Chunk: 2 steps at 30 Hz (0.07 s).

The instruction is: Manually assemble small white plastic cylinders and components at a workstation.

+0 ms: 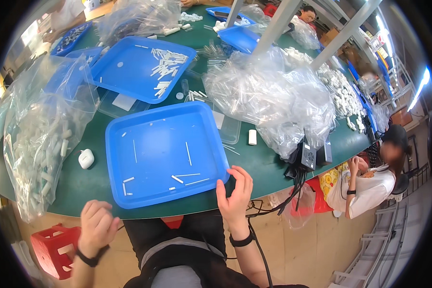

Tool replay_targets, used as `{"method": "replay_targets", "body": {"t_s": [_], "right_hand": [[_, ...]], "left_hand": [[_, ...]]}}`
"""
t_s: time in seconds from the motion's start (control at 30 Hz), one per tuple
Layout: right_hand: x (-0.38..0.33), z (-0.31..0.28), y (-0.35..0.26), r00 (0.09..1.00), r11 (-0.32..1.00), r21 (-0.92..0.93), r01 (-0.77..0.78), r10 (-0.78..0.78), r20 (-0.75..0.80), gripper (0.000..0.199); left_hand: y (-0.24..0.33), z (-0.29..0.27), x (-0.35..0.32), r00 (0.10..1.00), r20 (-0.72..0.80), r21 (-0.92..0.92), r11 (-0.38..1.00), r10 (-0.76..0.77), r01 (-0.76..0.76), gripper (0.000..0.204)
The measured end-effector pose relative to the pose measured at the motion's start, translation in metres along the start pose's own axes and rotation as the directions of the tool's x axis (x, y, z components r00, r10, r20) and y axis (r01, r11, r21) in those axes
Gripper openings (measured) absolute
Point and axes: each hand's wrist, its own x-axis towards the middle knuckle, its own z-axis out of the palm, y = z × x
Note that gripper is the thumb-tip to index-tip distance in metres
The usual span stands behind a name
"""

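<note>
A blue rectangular tray (161,144) lies on the green table right before me. Scattered in it are several thin white rods (188,153) and short white tube pieces (177,179). My right hand (236,194) is at the tray's near right corner, thumb close against the rim and fingers apart from it, with nothing seen in its grasp. Off the near left corner of the tray, my left hand (99,223) hangs in front of the table edge with its fingers curled in. Whatever it may hold is hidden. Both wrists wear black bands.
Behind stands a second blue tray (129,67) with many white tubes. A clear bag of white pieces (43,139) fills the left side; crumpled plastic bags (273,96) lie right. A white rounded case (86,159), white cylinder (252,137) and black box (306,157) flank the tray. Co-workers sit around.
</note>
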Motion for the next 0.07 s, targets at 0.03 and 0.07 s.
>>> {"method": "replay_targets", "body": {"t_s": [0.03, 0.07], "right_hand": [[0.0, 0.0, 0.002, 1.0, 1.0, -0.013, -0.002, 0.002, 0.002, 0.036], [0.002, 0.0, 0.002, 1.0, 0.999, -0.035, -0.008, 0.008, 0.003, 0.036]], "left_hand": [[0.002, 0.018, -0.009, 0.987, -0.053, -0.016, 0.988, -0.153, 0.152, 0.024], [0.001, 0.032, -0.016, 0.965, -0.084, -0.019, 0.969, -0.248, 0.247, 0.024]]}}
